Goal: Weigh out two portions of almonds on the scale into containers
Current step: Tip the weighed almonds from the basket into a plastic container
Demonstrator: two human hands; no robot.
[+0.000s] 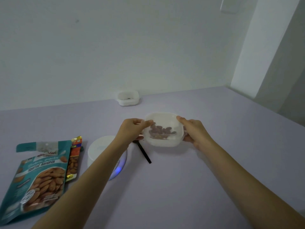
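Obs.: the container (163, 143) w/ almonds (160, 132) was held betw. both hands, just right of the scale (100, 149) and off its platform. Left hand (132, 129): fingers (146, 122) pinched the left rim. Right hand (196, 131): thumb over the far-right corner, other fingers curled round the right side. The container tilted toward the person. Couldn't tell if its base touched the counter (198, 187).

Risks:
1) Tilt, no lid discernible. More tilt or a jerk would prob. spill nuts over the near rim.
2) Wall looked thin. A hard squeeze could flex it and loosen the hold.
3) A black stick (145, 154) lay near the container's near-left corner, betw. it and the scale. Setting down on it would rock the container.
4) Left forearm crossed over the scale. Leaning there could upset a reading.

Clearance: open counter to the right and on the near side. A second container (127, 100) sat at the far edge by the wall (115, 47), well apart. An almond bag (39, 176) and a smaller bag (73, 162) lay left of the scale, crowding that side.
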